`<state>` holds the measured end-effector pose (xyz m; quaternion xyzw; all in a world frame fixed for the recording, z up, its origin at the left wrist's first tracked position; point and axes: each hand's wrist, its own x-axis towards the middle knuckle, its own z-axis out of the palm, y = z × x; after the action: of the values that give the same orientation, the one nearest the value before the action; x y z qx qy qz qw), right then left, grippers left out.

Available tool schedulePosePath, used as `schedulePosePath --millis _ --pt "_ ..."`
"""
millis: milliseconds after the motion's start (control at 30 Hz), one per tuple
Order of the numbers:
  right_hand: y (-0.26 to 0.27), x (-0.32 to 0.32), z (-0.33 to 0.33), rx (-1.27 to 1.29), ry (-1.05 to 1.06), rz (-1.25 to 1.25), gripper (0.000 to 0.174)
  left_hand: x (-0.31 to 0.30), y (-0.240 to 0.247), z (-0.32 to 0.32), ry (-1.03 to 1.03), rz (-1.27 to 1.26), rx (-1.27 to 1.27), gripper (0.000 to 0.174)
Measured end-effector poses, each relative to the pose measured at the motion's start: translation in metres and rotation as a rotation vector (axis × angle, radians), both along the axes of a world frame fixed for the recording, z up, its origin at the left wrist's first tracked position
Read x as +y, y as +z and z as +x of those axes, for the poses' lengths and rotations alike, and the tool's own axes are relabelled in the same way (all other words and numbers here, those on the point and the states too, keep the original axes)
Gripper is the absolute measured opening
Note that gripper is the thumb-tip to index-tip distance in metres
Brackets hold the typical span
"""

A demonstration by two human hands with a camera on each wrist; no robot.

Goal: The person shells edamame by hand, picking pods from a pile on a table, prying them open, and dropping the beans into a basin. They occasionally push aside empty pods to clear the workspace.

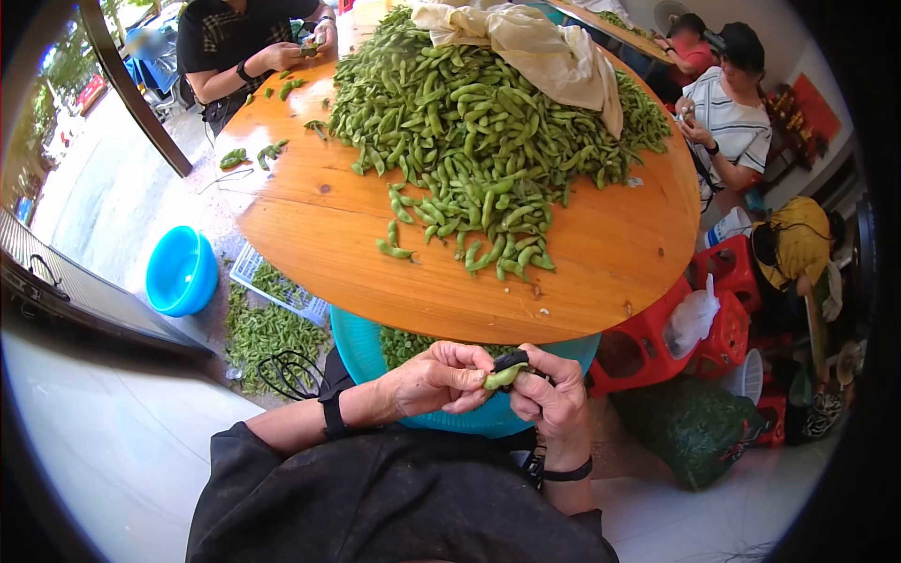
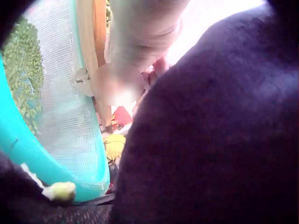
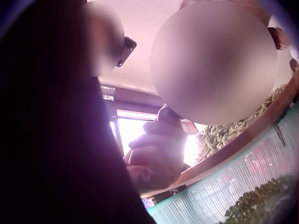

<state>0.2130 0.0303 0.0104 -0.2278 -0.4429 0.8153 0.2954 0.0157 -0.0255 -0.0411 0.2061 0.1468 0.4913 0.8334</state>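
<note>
Over the basin, my left hand (image 1: 439, 380) and right hand (image 1: 556, 399) pinch one green soybean pod (image 1: 505, 377) between them. A black wrap (image 1: 511, 359) covers a fingertip of the right hand, just above the pod. Below them a turquoise basin (image 1: 349, 340) with mesh-like walls holds shelled green beans (image 1: 404, 345); the beans (image 2: 23, 70) show again in the left wrist view. Both wrist views are partly blocked by dark cloth (image 2: 210, 140). In the right wrist view a hand (image 3: 159, 154) shows against bright light, above the basin's ribbed wall (image 3: 196, 205).
Ahead, a round wooden table (image 1: 310, 211) carries a large pod heap (image 1: 469, 122) under a pale cloth (image 1: 535, 47). A blue basin (image 1: 181, 272) and scattered pods (image 1: 263, 333) lie left. Red stools (image 1: 648, 328) and a full green sack (image 1: 690, 427) stand right. Other people sit around.
</note>
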Motion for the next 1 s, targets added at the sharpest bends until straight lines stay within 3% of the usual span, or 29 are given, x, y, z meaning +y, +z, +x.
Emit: schedulePosePath --millis 67,100,167,200,267,300,400,533,600,633,700,767,833,900,933,1000 --pt "0.0 0.0 0.001 -0.151 -0.101 0.125 0.011 0.002 0.0 0.002 0.02 -0.032 -0.016 0.013" --pt "0.0 -0.001 0.0 -0.153 -0.102 0.125 0.011 0.004 0.003 0.002 0.092 0.029 0.212 0.013" --pt "-0.003 -0.007 -0.005 -0.425 -0.241 0.332 0.009 0.0 0.011 0.006 0.211 0.071 0.598 0.016" --pt "-0.004 -0.009 -0.005 -0.424 -0.241 0.33 0.009 -0.001 0.01 0.009 0.209 0.069 0.599 0.016" --pt "-0.006 -0.014 -0.005 -0.506 -0.213 0.357 0.01 -0.002 0.008 0.012 0.571 0.591 1.225 0.021" --pt "-0.007 -0.015 -0.006 -0.517 -0.225 0.395 0.011 -0.001 0.013 0.01 0.568 0.606 1.279 0.023" --pt "-0.006 -0.017 -0.008 -0.518 -0.296 0.563 0.01 0.006 0.013 0.009 0.691 0.783 1.348 0.019" --pt "-0.013 -0.017 -0.006 -0.566 -0.338 0.696 0.01 0.012 0.016 0.004 0.704 0.827 1.269 0.018" --pt "-0.013 -0.019 -0.007 -0.51 -0.339 0.621 0.009 0.011 0.026 -0.008 0.094 0.278 0.973 0.029" --pt "-0.012 -0.018 -0.005 -0.509 -0.338 0.62 0.009 0.012 0.02 -0.012 0.03 0.258 0.869 0.035" --pt "-0.008 -0.011 0.002 -0.333 -0.121 0.113 0.008 0.011 0.027 -0.018 -0.062 0.138 0.753 0.035" --pt "-0.01 -0.006 0.006 -0.342 -0.087 0.072 0.008 0.01 0.021 -0.018 -0.157 0.043 0.584 0.036" --pt "-0.016 -0.003 0.005 -0.349 -0.056 0.037 0.008 0.008 0.013 -0.016 -0.127 0.061 0.629 0.037" --pt "-0.024 -0.005 -0.001 -0.599 -0.169 0.75 0.012 0.008 0.014 -0.013 -0.102 0.076 0.668 0.038" --pt "-0.022 -0.008 -0.004 -0.601 -0.168 0.749 0.012 0.007 0.02 -0.012 -0.109 0.083 0.764 0.037" --pt "-0.011 -0.017 -0.015 -0.643 -0.355 1.139 0.01 0.005 0.026 -0.009 -0.113 0.088 0.861 0.035"
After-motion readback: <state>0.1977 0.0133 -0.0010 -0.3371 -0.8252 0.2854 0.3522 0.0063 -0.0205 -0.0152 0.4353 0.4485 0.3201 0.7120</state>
